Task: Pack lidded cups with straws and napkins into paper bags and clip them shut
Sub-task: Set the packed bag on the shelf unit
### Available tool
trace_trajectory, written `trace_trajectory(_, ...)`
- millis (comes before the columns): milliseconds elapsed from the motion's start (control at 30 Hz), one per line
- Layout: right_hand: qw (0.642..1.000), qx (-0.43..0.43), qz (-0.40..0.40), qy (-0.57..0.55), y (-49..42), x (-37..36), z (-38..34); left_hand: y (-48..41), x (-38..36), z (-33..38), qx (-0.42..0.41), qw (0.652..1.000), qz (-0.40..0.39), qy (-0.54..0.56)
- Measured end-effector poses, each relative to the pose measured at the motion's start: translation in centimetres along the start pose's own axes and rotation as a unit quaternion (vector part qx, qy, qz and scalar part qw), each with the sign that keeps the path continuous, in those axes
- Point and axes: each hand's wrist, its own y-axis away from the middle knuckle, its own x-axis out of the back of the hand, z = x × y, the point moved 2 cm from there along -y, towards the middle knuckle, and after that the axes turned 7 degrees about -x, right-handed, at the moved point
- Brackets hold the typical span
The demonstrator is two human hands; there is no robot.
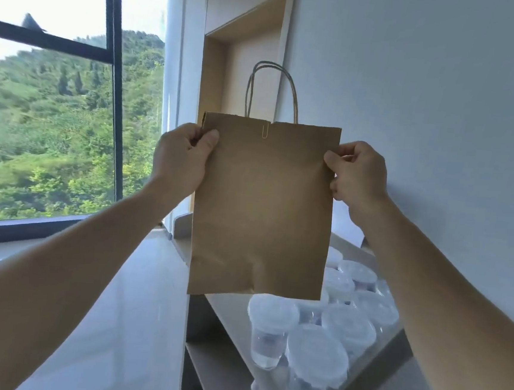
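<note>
Up in front of the white wall (430,85), a person is holding a brown paper bag (263,208) in the air with both arms stretched out, the bag hanging upright and flat. The left hand (181,160) is gripping the bag's left edge just below the top, its thumb pressing on the front face and its fingers (192,134) curling round behind the edge. The right hand (356,177) is pinching the right edge at about the same height, thumb on the front and the curled fingers (351,153) closing on the paper from the side. Between the two hands the bag's mouth is lying closed, with a paper clip (265,130) sitting over the top rim left of centre, well apart from either hand. The twisted paper handles (272,90) are standing up above the rim. Below and behind the bag, a cluster of lidded cups (316,324) is standing close together on a grey tabletop (230,310) against the wall. To the left, a window (55,108) is showing a green hillside.
</note>
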Motion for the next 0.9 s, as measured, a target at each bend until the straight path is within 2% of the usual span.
trace_trajectory(167, 0.999, -0.017, -0.031, 0.029, -6.2, -7.9, 2.6, -5.3, -0.6, -7.4, 0.008, 1.000, -0.027, -0.010)
trace_trajectory(367, 0.997, -0.055, -0.013, 0.061, -13.5, -16.2, 7.5, -10.6, -2.5, -15.8, -0.010, 0.994, -0.105, 0.004)
trace_trajectory(600, 0.992, -0.104, 0.033, 0.060, -21.3, -22.3, 15.5, -14.9, -8.9, -24.2, -0.011, 0.978, -0.207, 0.002)
trace_trajectory(733, 0.988, -0.128, 0.027, 0.081, -26.3, -25.6, 20.7, -16.6, -13.2, -28.9, -0.002, 0.965, -0.260, -0.043)
trace_trajectory(900, 0.982, -0.156, 0.007, 0.102, -32.9, -28.9, 28.1, -17.8, -19.3, -34.5, 0.043, 0.955, -0.287, -0.055)
